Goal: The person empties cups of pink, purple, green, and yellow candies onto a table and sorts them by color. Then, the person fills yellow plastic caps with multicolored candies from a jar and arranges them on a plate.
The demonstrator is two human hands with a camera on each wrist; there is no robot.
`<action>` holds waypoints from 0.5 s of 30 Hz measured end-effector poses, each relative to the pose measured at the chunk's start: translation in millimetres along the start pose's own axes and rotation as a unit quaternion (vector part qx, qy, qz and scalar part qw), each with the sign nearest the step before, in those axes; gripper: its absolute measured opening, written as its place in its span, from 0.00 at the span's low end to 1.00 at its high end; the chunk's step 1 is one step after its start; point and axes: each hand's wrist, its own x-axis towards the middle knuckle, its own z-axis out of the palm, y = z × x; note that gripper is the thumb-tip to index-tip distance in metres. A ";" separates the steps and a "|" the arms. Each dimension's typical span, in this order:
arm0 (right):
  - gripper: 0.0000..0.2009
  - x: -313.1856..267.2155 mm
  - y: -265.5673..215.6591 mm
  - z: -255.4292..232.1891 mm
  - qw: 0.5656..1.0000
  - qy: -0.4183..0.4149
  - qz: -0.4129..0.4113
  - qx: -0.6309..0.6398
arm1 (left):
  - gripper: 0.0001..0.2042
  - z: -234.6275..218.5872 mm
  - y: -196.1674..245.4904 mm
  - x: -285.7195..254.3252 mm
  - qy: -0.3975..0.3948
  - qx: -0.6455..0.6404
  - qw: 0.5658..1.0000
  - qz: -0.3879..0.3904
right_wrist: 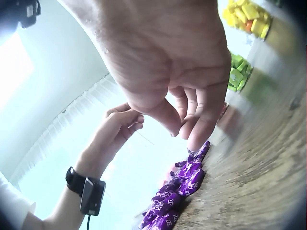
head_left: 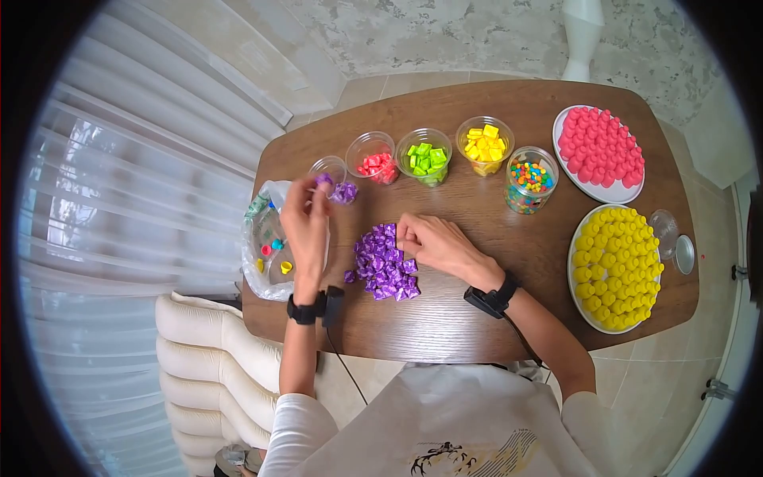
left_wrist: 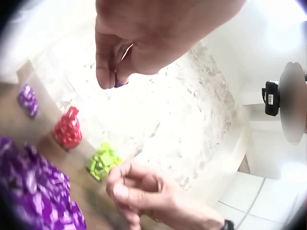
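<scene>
My left hand (head_left: pixel 305 226) is raised beside a clear plastic cup (head_left: pixel 328 164) that has a few purple candies low in it. Thumb and fingertips pinch one purple wrapped candy (left_wrist: pixel 120 83), mostly covered by the fingers in the left wrist view. Over the upper right edge of a pile of purple wrapped candies (head_left: pixel 387 266), my right hand (head_left: pixel 439 245) bends its fingers downward. In the right wrist view its fingertips (right_wrist: pixel 194 143) reach the top of the pile, and nothing shows between thumb and fingers.
Clear cups of red (head_left: pixel 377 167), green (head_left: pixel 427 161) and yellow candies (head_left: pixel 485 147) stand in a row behind. A jar of colorful pieces (head_left: pixel 530 179) follows. Plates of pink (head_left: pixel 602 147) and yellow items (head_left: pixel 616 266) are at right. A plastic bag (head_left: pixel 270 238) lies at left.
</scene>
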 end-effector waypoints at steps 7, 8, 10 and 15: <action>0.17 -16.0 -6.3 8.7 0.980 -0.081 0.010 -0.179 | 0.21 18.0 -9.5 -13.3 0.082 0.165 0.974 0.128; 0.17 -17.5 -6.0 10.0 0.981 -0.081 0.013 -0.177 | 0.21 22.5 -7.0 -22.7 0.036 0.149 0.982 0.105; 0.17 -19.2 -6.1 12.2 0.978 -0.081 0.004 -0.192 | 0.19 28.8 -8.1 -37.9 -0.001 0.126 0.987 0.100; 0.13 -19.7 6.8 18.2 0.990 -0.055 -0.021 -0.129 | 0.16 33.8 -1.3 -59.0 -0.222 0.068 0.969 0.083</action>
